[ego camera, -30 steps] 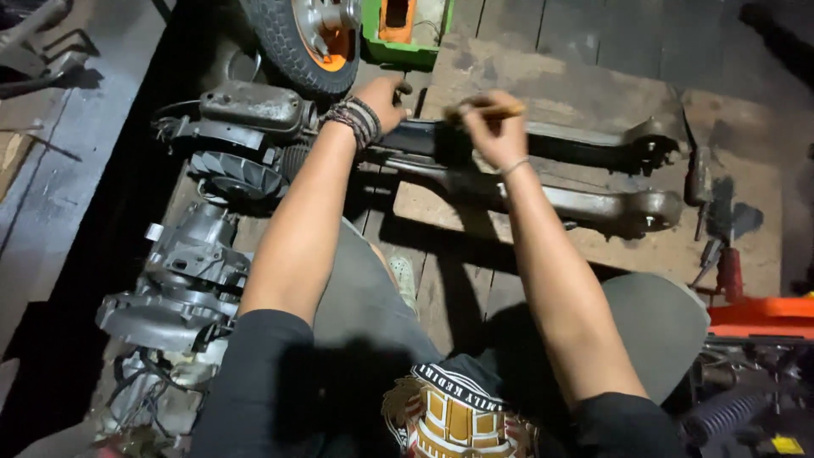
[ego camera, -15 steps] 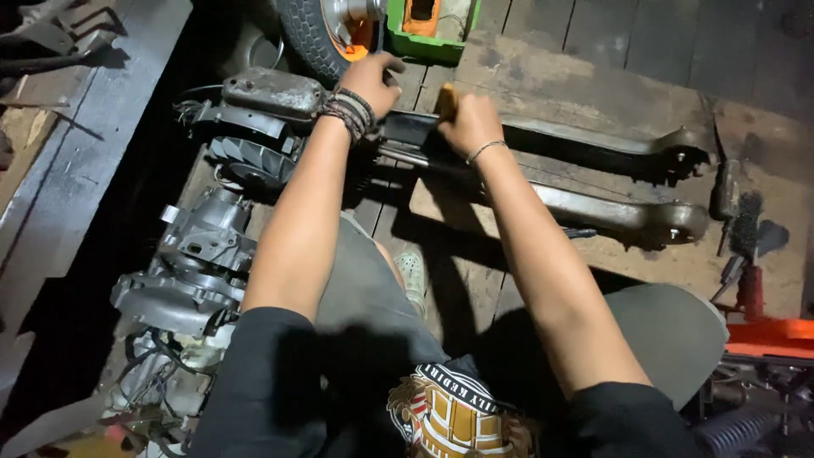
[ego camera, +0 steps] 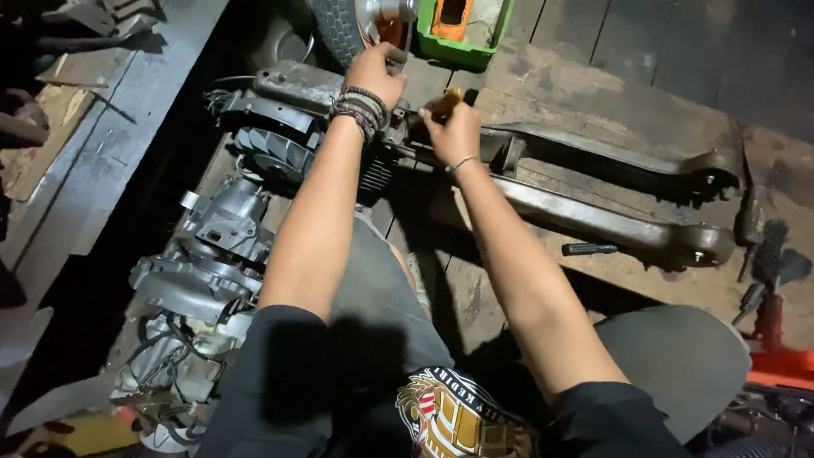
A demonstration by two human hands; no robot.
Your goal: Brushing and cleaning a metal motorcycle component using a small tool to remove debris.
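My left hand, with beaded bands on the wrist, is closed on a metal part at the top of a greasy scooter engine, just below the wheel. To its right, my right hand grips a small tool with a yellowish handle against the engine's joint. Two long grey metal arms run from that joint to the right across the wooden floor. What the tool's tip touches is hidden by my hands.
A green box with an orange insert sits at the top. A second engine casing with loose wires lies at my left knee. A black bit, a brush and an orange tool lie at the right.
Both hands have moved left along the metal arms to the engine end. The left hand now grips near the wheel, and the right hand has closed in beside it.
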